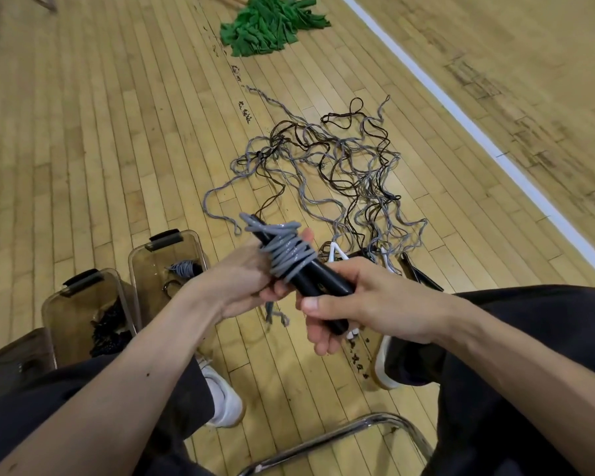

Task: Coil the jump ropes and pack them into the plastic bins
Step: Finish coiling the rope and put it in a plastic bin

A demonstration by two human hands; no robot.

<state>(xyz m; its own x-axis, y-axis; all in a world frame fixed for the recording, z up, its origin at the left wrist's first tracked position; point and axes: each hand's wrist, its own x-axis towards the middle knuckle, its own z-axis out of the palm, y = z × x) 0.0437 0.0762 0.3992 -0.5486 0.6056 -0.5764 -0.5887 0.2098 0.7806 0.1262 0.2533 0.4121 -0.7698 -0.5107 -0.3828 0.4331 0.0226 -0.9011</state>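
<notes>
A grey jump rope [289,252] is wound in several turns around its black handles [320,286], held between my hands above the floor. My right hand [368,304] grips the near end of the handles. My left hand [244,276] holds the wound part, thumb and fingers curled around the coils. A short grey tail [275,314] hangs below. A tangle of grey and black ropes [337,166] lies on the floor ahead. Two clear brown plastic bins stand at the left: the nearer bin [66,304] holds dark ropes, the farther bin [145,262] holds a grey coil.
A pile of green cloth [272,24] lies far ahead. A white court line [478,132] crosses the wooden floor at the right. More handles, black and white [385,262], lie near my right knee. A metal chair frame [340,438] is below, my white shoes on either side.
</notes>
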